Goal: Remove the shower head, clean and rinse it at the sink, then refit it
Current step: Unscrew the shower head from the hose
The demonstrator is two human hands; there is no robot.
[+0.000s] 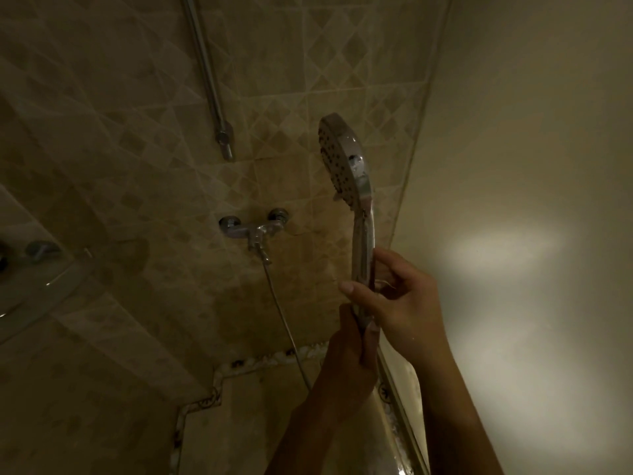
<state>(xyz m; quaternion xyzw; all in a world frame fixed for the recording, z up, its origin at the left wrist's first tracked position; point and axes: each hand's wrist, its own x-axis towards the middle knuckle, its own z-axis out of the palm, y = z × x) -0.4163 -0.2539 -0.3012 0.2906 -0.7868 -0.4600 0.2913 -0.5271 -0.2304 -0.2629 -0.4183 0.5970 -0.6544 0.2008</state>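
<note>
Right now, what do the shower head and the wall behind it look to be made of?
Shower head: shiny chrome finish with bright glints along the handle; whether metal or plated plastic cannot be told. Its dark nozzle dots look like rubber, perhaps. Wall: beige glazed ceramic tile, judging by grout lines and a diamond pattern.

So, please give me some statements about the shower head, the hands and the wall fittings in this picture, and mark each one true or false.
1. Both hands hold the shower head by its handle. True: the right hand grips higher, the left hand at the lower end.
2. The spray face points to the right wall. False: its nozzles face left.
3. The mixer tap is mounted on the tiled wall. True.
4. The shower head sits in a wall bracket. False: it is only in the hands.
5. A hose hangs down from the mixer tap. True.
</note>
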